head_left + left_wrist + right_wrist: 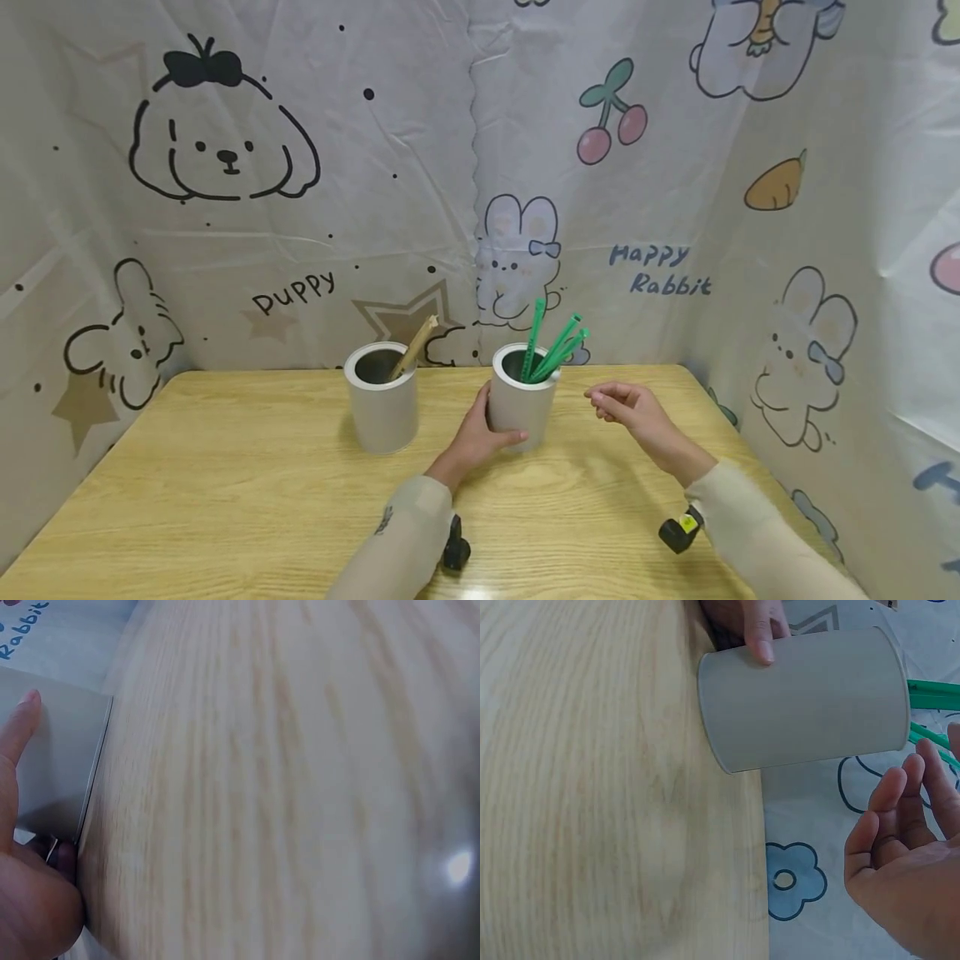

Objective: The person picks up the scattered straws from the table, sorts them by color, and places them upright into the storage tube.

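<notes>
In the head view, my left hand [474,435] holds a light grey cylindrical pen holder [529,410] from its left side, the thumb across the front. Several thin green sticks [557,348] lean out of it to the right; their exact kind is unclear. The left wrist view shows the thumb [21,724] flat along the holder's wall [64,757]. My right hand [637,417] hangs just right of the holder, fingers loosely bent, nothing in them. Seen from the right wrist, that hand [911,840] is apart from the holder [802,705], near its mouth.
A matching pen holder [382,421] stands to the left, with tan sticks [414,348] leaning out of it. Both stand near the back of the wooden table [247,475]. A printed cloth [390,167] hangs behind the table and along its sides.
</notes>
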Demonstrator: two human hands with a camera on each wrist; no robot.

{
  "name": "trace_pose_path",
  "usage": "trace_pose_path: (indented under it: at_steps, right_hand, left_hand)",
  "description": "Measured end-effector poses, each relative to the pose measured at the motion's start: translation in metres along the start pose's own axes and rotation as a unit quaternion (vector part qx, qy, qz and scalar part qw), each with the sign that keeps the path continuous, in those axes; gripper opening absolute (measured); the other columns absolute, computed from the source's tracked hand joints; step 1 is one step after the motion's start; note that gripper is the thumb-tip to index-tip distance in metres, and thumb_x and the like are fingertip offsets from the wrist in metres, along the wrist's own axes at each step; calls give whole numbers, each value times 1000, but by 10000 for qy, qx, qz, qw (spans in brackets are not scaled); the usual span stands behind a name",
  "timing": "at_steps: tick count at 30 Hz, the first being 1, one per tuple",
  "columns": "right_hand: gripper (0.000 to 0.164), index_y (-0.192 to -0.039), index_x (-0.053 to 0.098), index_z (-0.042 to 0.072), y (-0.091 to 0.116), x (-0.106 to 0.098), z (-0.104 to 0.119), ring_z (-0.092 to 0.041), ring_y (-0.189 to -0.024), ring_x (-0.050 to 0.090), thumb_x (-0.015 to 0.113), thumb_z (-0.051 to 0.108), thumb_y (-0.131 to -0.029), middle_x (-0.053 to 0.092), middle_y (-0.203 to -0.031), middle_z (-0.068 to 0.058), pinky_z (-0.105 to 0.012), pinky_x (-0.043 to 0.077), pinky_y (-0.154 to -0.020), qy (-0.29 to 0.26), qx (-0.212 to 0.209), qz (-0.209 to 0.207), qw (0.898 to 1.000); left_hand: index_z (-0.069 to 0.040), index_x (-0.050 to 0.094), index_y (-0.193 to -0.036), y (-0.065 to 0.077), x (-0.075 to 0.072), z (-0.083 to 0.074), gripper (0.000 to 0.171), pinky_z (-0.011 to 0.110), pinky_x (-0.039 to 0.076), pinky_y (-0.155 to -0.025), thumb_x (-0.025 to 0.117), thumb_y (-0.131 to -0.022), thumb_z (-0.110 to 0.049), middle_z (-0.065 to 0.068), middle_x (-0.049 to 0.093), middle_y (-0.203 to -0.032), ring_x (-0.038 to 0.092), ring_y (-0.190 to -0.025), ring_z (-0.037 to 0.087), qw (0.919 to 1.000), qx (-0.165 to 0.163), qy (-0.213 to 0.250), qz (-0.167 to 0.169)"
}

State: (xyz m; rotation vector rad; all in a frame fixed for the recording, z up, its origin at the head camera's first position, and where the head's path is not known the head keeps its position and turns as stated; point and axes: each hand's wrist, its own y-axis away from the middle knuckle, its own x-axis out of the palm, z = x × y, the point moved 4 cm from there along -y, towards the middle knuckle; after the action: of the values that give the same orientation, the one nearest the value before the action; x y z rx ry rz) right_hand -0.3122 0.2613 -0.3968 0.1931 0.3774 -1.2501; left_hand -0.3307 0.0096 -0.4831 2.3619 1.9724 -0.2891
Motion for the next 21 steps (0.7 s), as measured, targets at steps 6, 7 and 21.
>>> trace_pose_path:
  at_steps: [6, 7, 21]
  right_hand:
    - [42, -126, 60, -10, 3, 7, -11, -8, -87, 59, 56, 27, -105, 64, -96, 12, -21, 52, -86, 29, 138, 166, 9998]
    - [42, -126, 60, -10, 3, 9, -12, -7, -87, 59, 56, 26, -105, 64, -96, 12, -22, 52, -86, 40, 141, 196, 9997]
    - [42, -125, 61, -10, 5, 21, -20, -8, -88, 59, 56, 26, -105, 66, -105, 6, -33, 52, -89, 334, 50, 359, 9988]
  left_hand:
    - [-17, 17, -162, 2, 1, -3, 104, 60, 30, -121, 84, -83, -17, 14, 32, -164, 35, -149, 39, 10000, 19, -17, -13]
    - [-16, 17, -162, 2, 1, -4, 103, 60, 29, -121, 84, -83, -17, 14, 32, -164, 35, -149, 39, 10000, 15, -17, -9]
    - [-19, 13, -163, 3, -7, -1, 109, 61, 32, -120, 86, -82, -19, 20, 40, -155, 41, -143, 40, 9999, -95, -40, 109]
